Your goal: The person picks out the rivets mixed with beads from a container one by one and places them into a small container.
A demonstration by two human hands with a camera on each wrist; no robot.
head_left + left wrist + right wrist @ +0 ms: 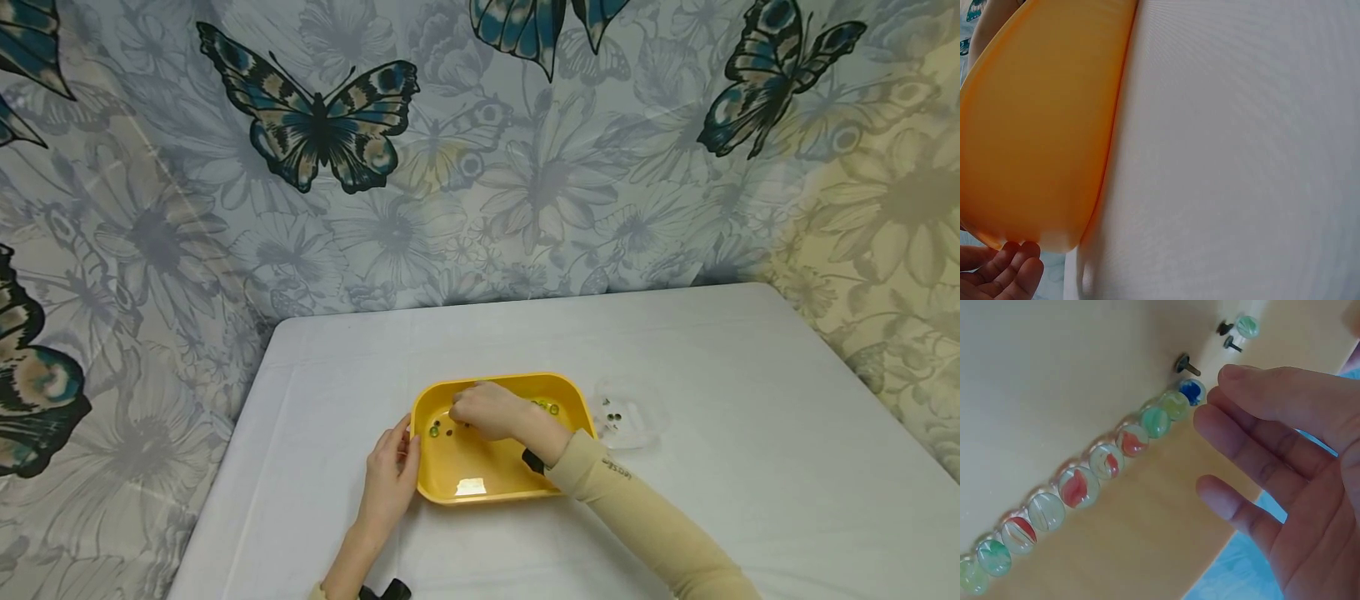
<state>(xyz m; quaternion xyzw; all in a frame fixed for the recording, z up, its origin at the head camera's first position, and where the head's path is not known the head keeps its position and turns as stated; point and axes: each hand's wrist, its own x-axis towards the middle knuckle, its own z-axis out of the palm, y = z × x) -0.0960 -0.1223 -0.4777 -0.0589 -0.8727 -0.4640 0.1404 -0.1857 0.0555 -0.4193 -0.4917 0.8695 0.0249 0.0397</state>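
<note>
Right hand (1285,462) over glass marbles (1091,475), smooth yellow tray (427,400).

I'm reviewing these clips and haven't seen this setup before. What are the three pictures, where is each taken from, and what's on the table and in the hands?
There is no machine here: a person works with two bare hands, wearing three cameras. The head view looks down at a white table. On it stands a yellow tray, and beside that a small clear dish with a few dark bits inside. The left hand rests against the tray's left edge. The left wrist view shows that edge very close, with the fingertips just below it. The right hand reaches into the tray. The right wrist view shows its fingers straight and holding nothing, next to a row of glass marbles and some small dark tacks on the tray floor.
</note>
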